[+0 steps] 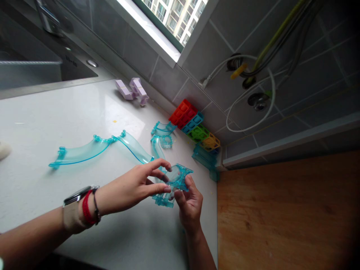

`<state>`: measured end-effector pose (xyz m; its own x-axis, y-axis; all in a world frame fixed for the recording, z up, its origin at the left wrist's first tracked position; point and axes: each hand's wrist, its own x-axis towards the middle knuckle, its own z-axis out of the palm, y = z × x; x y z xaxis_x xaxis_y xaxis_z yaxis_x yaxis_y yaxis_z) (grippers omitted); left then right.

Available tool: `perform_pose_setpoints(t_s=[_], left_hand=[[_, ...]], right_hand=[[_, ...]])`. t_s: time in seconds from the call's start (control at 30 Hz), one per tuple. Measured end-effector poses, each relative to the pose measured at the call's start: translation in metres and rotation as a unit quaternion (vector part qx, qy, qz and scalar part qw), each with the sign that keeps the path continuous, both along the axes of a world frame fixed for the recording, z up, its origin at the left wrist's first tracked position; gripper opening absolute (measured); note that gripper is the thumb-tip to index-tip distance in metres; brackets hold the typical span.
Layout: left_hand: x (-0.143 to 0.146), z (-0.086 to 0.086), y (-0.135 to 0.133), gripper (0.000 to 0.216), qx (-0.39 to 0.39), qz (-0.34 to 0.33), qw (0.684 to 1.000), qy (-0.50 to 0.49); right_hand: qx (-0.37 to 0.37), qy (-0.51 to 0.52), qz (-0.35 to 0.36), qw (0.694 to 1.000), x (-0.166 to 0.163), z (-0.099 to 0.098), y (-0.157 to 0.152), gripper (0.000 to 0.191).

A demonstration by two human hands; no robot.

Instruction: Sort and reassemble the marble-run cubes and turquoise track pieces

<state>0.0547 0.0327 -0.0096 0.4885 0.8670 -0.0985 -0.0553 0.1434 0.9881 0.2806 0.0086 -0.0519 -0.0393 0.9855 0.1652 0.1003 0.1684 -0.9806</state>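
My right hand (191, 202) grips a translucent teal toy track piece (181, 176) between thumb and fingers, above the counter's right side. Beside it, my left hand (149, 176) reaches in from the left with fingers apart, fingertips at the piece's near edge; whether they press on it is unclear. Below both hands lies another teal track part (163, 201), partly covered. Two wavy teal track pieces (81, 152) stretch leftward, joined end to end. Just behind my left hand is a curved teal piece (158, 147), next to a short one (164, 128).
Lilac toy parts (131, 91) sit near the wall. Red (183, 113), blue, green (198, 132) and yellow hollow blocks line the backsplash, with more teal parts (205, 157) beside them. A sink (30, 73) is at upper left. A wooden surface (281, 210) borders the white counter (36, 123).
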Motion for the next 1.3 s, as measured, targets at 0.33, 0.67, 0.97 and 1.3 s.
perform_pose_setpoints(t_s=[0.33,0.67,0.97,1.3], left_hand=[[0.003,0.003,-0.001,0.047,0.033,0.031,0.999,0.028],[-0.013,0.006,0.007,0.034,0.192,0.156,0.958,0.147],[-0.015,0.0,0.005,0.031,0.249,0.104,0.936,0.224],[-0.021,-0.003,0.005,0.033,0.219,0.107,0.938,0.248]], right_hand=[[-0.046,0.099,0.014,0.994,0.003,-0.007,0.005,0.046],[0.073,-0.226,-0.224,0.945,0.064,0.029,0.051,0.058],[0.033,-0.553,-0.082,0.828,0.119,0.05,0.091,0.039],[0.042,-0.596,-0.093,0.797,0.126,0.03,0.113,0.034]])
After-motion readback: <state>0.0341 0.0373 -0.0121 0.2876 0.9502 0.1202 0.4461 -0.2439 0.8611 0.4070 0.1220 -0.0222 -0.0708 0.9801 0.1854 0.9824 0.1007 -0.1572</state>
